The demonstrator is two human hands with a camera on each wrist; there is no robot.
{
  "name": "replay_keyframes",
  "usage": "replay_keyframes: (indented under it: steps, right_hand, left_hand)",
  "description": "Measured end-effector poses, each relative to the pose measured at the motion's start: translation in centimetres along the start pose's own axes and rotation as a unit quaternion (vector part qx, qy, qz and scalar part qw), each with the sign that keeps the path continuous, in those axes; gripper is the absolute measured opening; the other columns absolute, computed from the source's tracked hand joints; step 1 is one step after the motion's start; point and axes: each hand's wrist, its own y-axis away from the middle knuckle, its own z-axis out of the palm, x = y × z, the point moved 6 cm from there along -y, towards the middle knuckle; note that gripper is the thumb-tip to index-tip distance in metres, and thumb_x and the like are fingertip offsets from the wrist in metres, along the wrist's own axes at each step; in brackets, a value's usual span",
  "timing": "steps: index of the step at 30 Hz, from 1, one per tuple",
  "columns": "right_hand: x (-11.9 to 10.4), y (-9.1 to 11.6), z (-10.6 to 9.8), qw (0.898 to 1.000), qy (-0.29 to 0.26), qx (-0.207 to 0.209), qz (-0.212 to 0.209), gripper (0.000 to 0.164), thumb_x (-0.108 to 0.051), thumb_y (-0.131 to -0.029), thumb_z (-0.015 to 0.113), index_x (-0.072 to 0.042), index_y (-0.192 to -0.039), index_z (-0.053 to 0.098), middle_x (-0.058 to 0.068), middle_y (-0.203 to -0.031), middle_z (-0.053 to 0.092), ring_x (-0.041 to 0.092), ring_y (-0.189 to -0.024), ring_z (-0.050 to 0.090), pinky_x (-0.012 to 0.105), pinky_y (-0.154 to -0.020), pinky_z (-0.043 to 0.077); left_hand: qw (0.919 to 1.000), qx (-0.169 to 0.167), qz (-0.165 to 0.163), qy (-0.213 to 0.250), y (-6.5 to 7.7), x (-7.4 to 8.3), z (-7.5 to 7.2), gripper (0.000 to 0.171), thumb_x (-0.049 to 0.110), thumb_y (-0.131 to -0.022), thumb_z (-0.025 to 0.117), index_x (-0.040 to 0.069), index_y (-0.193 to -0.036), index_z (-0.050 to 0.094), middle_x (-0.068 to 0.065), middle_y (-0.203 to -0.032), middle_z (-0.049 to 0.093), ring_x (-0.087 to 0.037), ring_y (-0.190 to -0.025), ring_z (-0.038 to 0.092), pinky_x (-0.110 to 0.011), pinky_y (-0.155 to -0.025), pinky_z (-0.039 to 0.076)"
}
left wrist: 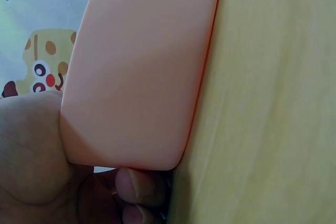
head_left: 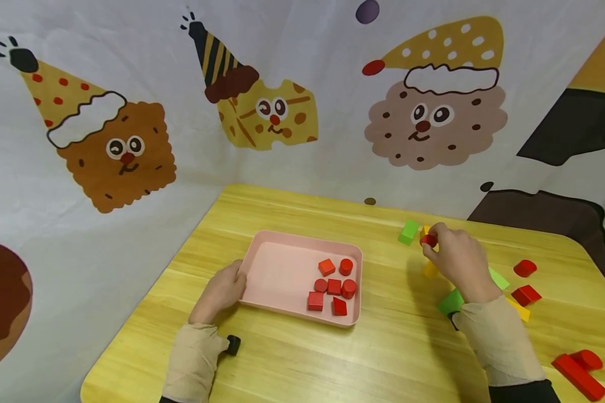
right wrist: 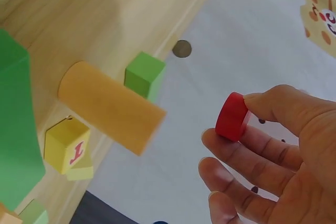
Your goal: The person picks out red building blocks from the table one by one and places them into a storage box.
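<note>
At the left end of a shallow pink tray (head_left: pixel 282 280), my left hand (head_left: pixel 220 291) grips the wall, thumb at the rim and fingertips (left wrist: pixel 134 186) curled against the outside. Several red blocks (head_left: pixel 334 287), cubes and cylinders among them, lie in the tray's right part. My right hand (head_left: pixel 459 257) pinches a short red cylinder (right wrist: pixel 232 117) between thumb and fingers, raised over the blocks at the table's right. Around it are an orange cylinder (right wrist: pixel 113 106), a yellow block (right wrist: pixel 67 142) with a red mark and a green block (head_left: pixel 408 232).
Beyond the right hand lie a red cylinder (head_left: pixel 525 268) and a red block (head_left: pixel 526 295). A long red block (head_left: pixel 578 377) touches another red cylinder (head_left: pixel 587 359) near the front right. The wooden table (head_left: pixel 292 364) meets a cloth (head_left: pixel 327 168) printed with cartoon figures.
</note>
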Motion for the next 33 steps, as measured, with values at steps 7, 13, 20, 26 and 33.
replay_keyframes:
  steps: [7,13,20,26,33]
  right_hand:
    - [0.0,0.6,-0.4,1.000,-0.002,0.000,0.010,0.027,-0.019,-0.082,0.070,0.001,-0.092,0.055,0.011,-0.067,0.058,0.019,-0.046,0.040,0.032,-0.039,0.035]
    - [-0.1,1.2,-0.3,1.000,-0.003,-0.008,0.020,0.026,-0.020,-0.083,0.069,0.000,-0.094,0.056,0.009,-0.065,0.055,0.019,-0.046,0.038,0.031,-0.038,0.032]
    - [-0.8,1.5,0.3,1.000,-0.002,0.007,0.003,0.024,-0.020,-0.081,0.070,-0.002,-0.091,0.058,0.007,-0.066,0.056,0.019,-0.050,0.039,0.032,-0.041,0.032]
    - [-2.0,1.6,0.7,0.998,-0.013,0.059,-0.029,0.020,-0.019,-0.079,0.070,-0.004,-0.088,0.060,0.006,-0.065,0.058,0.020,-0.056,0.043,0.031,-0.042,0.033]
    - [-3.5,1.6,1.5,0.994,-0.034,0.092,-0.056,0.017,-0.020,-0.082,0.067,-0.005,-0.088,0.063,0.006,-0.074,0.064,0.026,-0.066,0.051,0.038,-0.049,0.042]
  left_hand:
    - [1.0000,0.001,-0.002,0.005,0.1,-0.1,0.2,0.029,0.018,-0.100,0.037,0.007,-0.117,0.057,-0.008,-0.089,0.061,-0.022,-0.077,0.052,-0.043,-0.073,0.046]
    - [0.9999,0.010,0.011,-0.006,0.0,0.4,-0.1,0.028,0.015,-0.099,0.037,0.005,-0.116,0.057,-0.010,-0.089,0.061,-0.023,-0.079,0.053,-0.047,-0.076,0.047]
    - [0.9998,0.011,0.011,-0.007,0.0,0.5,-0.2,0.028,0.016,-0.099,0.037,0.006,-0.115,0.058,-0.011,-0.092,0.062,-0.024,-0.081,0.053,-0.047,-0.077,0.046]
    - [0.9999,0.010,0.006,-0.006,0.1,0.2,-0.2,0.027,0.015,-0.099,0.038,0.006,-0.114,0.058,-0.009,-0.087,0.060,-0.023,-0.078,0.052,-0.044,-0.074,0.046]
    - [0.9999,0.014,0.006,-0.008,0.0,0.2,-0.1,0.027,0.016,-0.099,0.038,0.007,-0.114,0.058,-0.008,-0.087,0.060,-0.023,-0.077,0.052,-0.044,-0.074,0.046]
